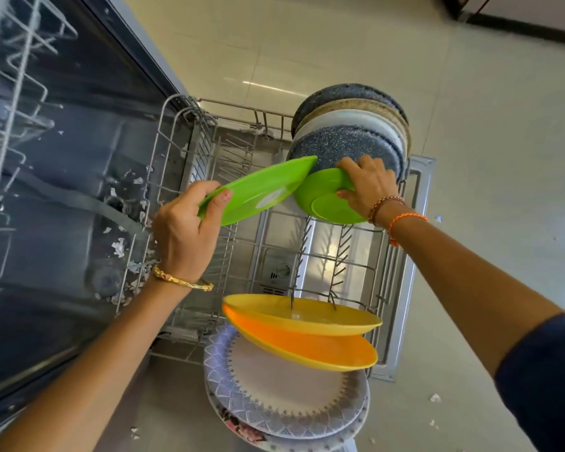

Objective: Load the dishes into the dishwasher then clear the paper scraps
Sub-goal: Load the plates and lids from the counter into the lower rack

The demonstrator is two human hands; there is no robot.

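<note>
1. The left hand (184, 236) pinches the rim of a green plate (258, 190), thumb on its upper face, holding it tilted above the pulled-out lower rack (173, 132).
2. The right hand (367, 187) grasps a second green plate (326, 203), standing it on edge just in front of the row of speckled plates (346, 145) at the far end of the tines.
3. The held plate's far edge points toward the right hand and nearly meets the standing plate; its slot lies just ahead and below, so the left hand is the nearer one and must probably turn the plate upright.
4. A yellow plate (304, 316), an orange plate (313, 352) and patterned plates (274, 386) sit at the rack's near end.
5. Paper scraps (119, 247) litter the dishwasher tub (62, 197) and the pale tiled floor (470, 125).
</note>
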